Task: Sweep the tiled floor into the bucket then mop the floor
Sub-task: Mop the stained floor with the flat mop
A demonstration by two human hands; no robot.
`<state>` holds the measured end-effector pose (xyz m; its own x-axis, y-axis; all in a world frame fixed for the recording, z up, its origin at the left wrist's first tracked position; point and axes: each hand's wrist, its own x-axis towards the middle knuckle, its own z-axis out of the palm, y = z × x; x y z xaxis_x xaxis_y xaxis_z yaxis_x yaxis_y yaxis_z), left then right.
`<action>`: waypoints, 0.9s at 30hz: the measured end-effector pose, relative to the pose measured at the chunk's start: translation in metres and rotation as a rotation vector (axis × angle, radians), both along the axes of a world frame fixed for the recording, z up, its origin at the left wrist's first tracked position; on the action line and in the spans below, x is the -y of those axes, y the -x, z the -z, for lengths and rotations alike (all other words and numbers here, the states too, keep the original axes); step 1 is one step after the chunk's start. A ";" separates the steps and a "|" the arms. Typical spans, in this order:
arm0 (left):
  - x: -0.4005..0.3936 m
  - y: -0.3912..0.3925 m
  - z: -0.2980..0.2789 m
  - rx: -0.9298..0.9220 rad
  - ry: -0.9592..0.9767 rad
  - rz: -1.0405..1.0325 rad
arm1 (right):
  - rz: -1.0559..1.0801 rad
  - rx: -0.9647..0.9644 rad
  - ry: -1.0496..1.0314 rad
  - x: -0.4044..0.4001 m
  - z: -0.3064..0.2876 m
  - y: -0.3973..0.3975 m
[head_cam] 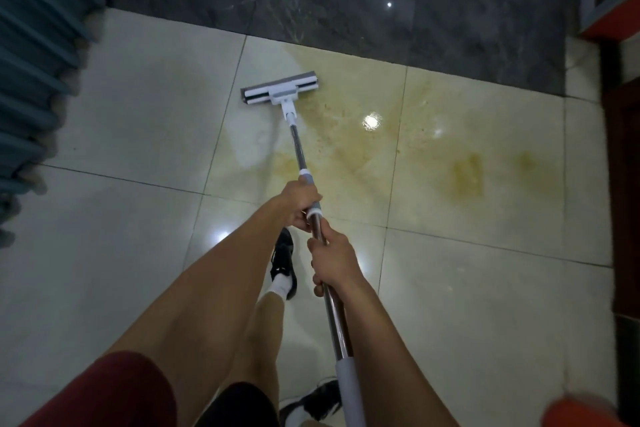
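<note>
Fingers (pixel 300 218) of the left hand (pixel 300 202) are wrapped tight round the grey grip of the mop handle (pixel 298 149), and those of the right hand (pixel 331 258) are clamped on the bare metal shaft just below it, nearer the body. Under everything lies the tiled floor (pixel 138 114), pale glossy squares with dark grout lines, bordered at the far side by a band of dark marble (pixel 346 3). A broad yellowish wet stain (pixel 398 135) spreads over the tiles right of centre, speckled with small brown grit and catching ceiling light reflections. At the left edge hangs a ribbed teal curtain (pixel 31 62); at the right stands dark wooden furniture (pixel 623 166). The handle runs from the lower middle up and slightly left to the mop head (pixel 280 91), a white and grey flat sponge bar resting on the floor at the stain's left edge. Between the forearms a black shoe (pixel 284 260) with white sock stands on the tile
</note>
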<state>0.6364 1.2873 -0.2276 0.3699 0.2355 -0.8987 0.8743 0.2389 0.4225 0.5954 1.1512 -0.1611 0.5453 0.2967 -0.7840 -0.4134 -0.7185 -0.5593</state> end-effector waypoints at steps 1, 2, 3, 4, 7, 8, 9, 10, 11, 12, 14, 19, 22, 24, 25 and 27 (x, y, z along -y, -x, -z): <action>0.019 0.012 0.000 -0.004 0.008 0.006 | 0.015 -0.003 0.001 0.018 -0.003 0.013; 0.038 0.024 -0.001 -0.009 0.024 0.010 | 0.033 -0.009 0.006 0.037 -0.006 0.026; 0.056 0.035 -0.002 -0.015 0.044 0.011 | 0.050 -0.018 0.017 0.054 -0.009 0.038; 0.072 0.046 -0.004 -0.020 0.065 0.017 | 0.068 -0.027 0.028 0.070 -0.012 0.050; 0.110 0.072 -0.006 -0.030 0.105 0.065 | 0.086 -0.016 0.045 0.106 -0.021 0.080; 0.118 0.079 -0.005 -0.032 0.106 0.074 | 0.086 -0.006 0.044 0.113 -0.023 0.087; 0.124 0.084 -0.004 -0.033 0.101 0.074 | 0.095 -0.002 0.042 0.117 -0.026 0.093; 0.128 0.087 -0.003 -0.028 0.095 0.060 | 0.109 -0.001 0.039 0.118 -0.026 0.097; 0.129 0.088 -0.003 -0.020 0.087 0.033 | 0.119 0.003 0.036 0.117 -0.027 0.100; 0.128 0.088 -0.002 -0.010 0.081 0.000 | 0.126 0.009 0.035 0.115 -0.027 0.099; 0.121 0.080 0.001 0.014 0.074 -0.055 | 0.144 0.022 0.018 0.106 -0.026 0.091; 0.084 0.043 0.013 0.079 0.046 -0.099 | 0.154 0.045 -0.019 0.069 -0.018 0.052; 0.046 0.007 0.021 0.088 0.014 -0.091 | 0.147 0.052 -0.032 0.029 -0.008 0.014; 0.016 -0.021 0.026 0.076 0.000 -0.067 | 0.153 0.056 -0.034 -0.001 -0.001 -0.014; 0.000 -0.037 0.027 0.078 -0.002 -0.067 | 0.147 0.063 -0.042 -0.016 0.002 -0.029; -0.030 -0.069 0.028 0.090 -0.011 -0.073 | 0.128 0.075 -0.056 -0.045 0.011 -0.060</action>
<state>0.7053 1.3171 -0.2560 0.4307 0.2745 -0.8597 0.8131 0.2953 0.5017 0.6553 1.1962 -0.1718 0.6381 0.2635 -0.7235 -0.4546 -0.6294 -0.6302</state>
